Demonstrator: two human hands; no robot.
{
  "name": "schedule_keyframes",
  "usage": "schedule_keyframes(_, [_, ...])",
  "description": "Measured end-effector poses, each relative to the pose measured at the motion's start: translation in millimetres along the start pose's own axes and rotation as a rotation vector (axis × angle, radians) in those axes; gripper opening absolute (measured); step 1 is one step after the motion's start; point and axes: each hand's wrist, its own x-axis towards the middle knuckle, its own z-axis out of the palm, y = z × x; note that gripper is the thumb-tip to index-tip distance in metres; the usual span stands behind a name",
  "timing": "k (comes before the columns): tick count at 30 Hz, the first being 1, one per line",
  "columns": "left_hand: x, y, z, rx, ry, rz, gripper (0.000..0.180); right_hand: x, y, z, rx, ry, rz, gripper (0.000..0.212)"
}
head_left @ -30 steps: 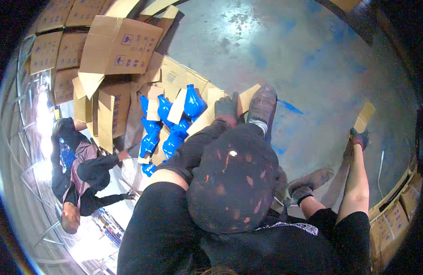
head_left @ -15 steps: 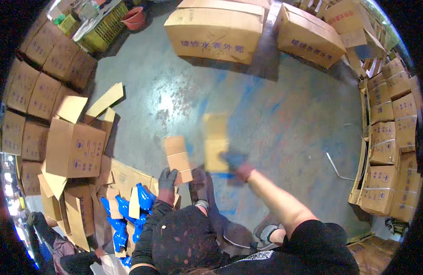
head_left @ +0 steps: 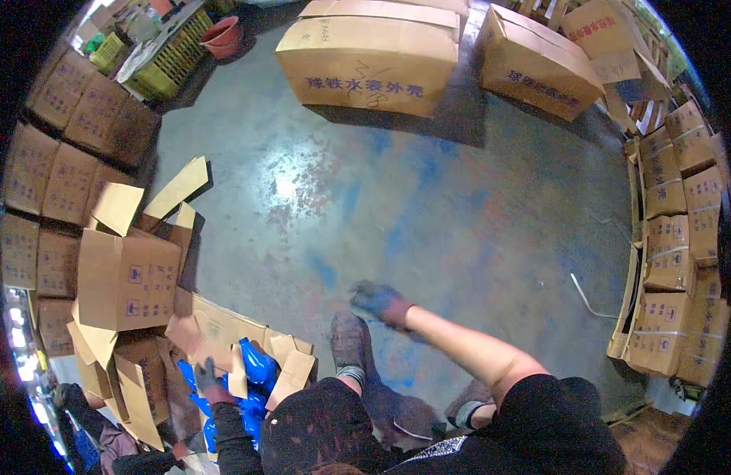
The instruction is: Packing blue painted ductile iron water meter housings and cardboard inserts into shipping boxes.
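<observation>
My left hand (head_left: 213, 383), in a dark glove, reaches over the blue parts at lower left. It is closed on a folded cardboard piece (head_left: 194, 340), smeared by motion. Under and beside that hand lie several glossy blue castings (head_left: 257, 364), with cardboard strips between them. Another cardboard piece (head_left: 292, 375) leans at the right side of the blue castings. My right hand (head_left: 379, 304), gloved too, hangs over the floor ahead of my foot, somewhat blurred. Nothing shows in it, and its fingers look loosely apart.
An opened carton (head_left: 132, 277) with raised flaps stands at left, before stacked cartons (head_left: 64, 174). Two large cartons (head_left: 369, 67) (head_left: 539, 67) stand at the far side. Strapped cartons (head_left: 658, 324) line the right. A red bucket (head_left: 221, 38) sits far left; a person (head_left: 116, 439) is at lower left.
My left hand has swung left and down with its cardboard piece, over to the blue castings. The cardboard piece in my right hand is gone from it; that hand has moved slightly left.
</observation>
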Motion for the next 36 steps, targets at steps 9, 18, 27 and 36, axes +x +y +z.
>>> schedule_keyframes(9, [37, 184, 108, 0.027, -0.062, 0.169, 0.039, 40, 25, -248, 0.041, 0.714, 0.157, 0.045])
schedule_keyframes(18, [5, 275, 280, -0.314, -0.586, -0.005, 0.033, 135, -96, -430, 0.155, 0.964, -0.146, 0.050])
schedule_keyframes(27, [-16, 256, 310, -0.475, -0.777, -0.400, 0.034, 213, -61, -489, -0.690, 1.088, 0.124, 0.078])
schedule_keyframes(36, [-1, 304, 346, -0.502, -0.917, -0.260, 0.039, 173, -48, -531, -0.311, 0.712, -0.198, 0.034])
